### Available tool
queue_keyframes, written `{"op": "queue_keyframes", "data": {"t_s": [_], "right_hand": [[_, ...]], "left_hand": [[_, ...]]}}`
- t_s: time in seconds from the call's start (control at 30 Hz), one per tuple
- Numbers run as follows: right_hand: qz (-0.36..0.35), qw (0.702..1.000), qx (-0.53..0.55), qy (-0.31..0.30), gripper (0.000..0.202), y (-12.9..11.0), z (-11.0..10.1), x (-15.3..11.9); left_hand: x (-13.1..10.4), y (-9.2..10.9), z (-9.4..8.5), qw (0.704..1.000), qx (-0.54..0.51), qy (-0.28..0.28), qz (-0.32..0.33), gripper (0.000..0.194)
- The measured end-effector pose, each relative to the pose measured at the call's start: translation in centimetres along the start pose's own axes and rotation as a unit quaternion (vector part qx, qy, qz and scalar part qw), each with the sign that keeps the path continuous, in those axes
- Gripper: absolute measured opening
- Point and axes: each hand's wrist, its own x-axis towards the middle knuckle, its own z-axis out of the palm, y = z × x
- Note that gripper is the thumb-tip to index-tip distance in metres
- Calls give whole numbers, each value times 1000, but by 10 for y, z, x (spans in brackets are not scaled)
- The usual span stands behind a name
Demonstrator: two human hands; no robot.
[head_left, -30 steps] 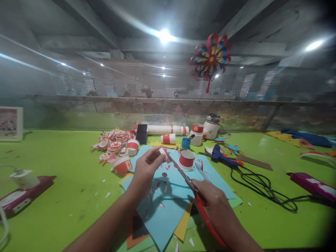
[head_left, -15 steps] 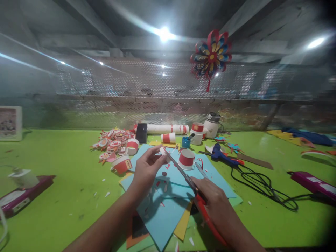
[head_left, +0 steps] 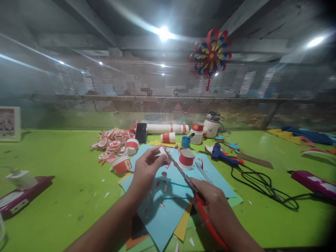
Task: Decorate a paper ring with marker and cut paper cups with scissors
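Note:
My left hand pinches a small white and red paper piece between thumb and fingers. My right hand is wrapped round red-handled scissors, whose blades point up and left and meet the paper piece. Beneath both hands lie light blue paper sheets with small red and white scraps on them. A cut red and white paper cup stands on the sheets just beyond the scissors.
Paper discs are piled at the back left, near a black phone. A blue glue gun with a looped black cable lies to the right. Purple power strips sit at both sides. A blue paint pot stands behind the cup.
Both hands and the scissors hold nearly the same place. The paper piece in my left hand has shifted slightly against the blades.

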Motion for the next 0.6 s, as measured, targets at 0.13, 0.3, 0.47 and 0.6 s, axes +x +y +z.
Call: {"op": "queue_keyframes", "data": {"t_s": [0.13,0.3,0.47,0.6], "right_hand": [[0,1000,-6,-3,30,-1,0,1],[2,1000,-20,12,34,5,0,0],[0,1000,-12,16,34,13,1,0],[-14,1000,0,18,33,15,2,0]], "left_hand": [[-2,3,3,1000,0,-9,-9,45],[-3,6,3,1000,-22,-7,-1,44],[0,5,0,999,-30,-10,23,44],[1,5,-2,999,-26,-19,22,48]]}}
